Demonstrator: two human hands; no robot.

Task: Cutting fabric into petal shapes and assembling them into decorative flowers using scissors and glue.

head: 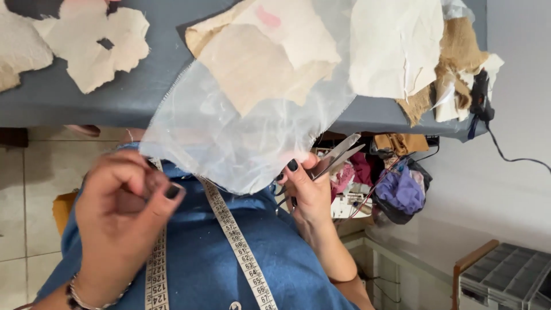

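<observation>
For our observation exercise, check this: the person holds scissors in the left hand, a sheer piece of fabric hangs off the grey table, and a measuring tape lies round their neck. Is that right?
Not quite. The head view shows the scissors in the right hand, not the left hand. The sheer fabric does hang off the grey table, and the measuring tape lies round the neck.

A sheer, pale piece of fabric (pixel 229 132) hangs over the near edge of a grey table, its frayed left edge running diagonally and its lower corner drooping to a point between the two hands. Translucent and lightly creased, it lets the beige cloth pieces beneath its upper part show through. A pair of metal scissors (pixel 336 156), blades slightly parted and pointing up and to the right, sits just beside the fabric's lower right edge, its handles hidden in the grip.
</observation>
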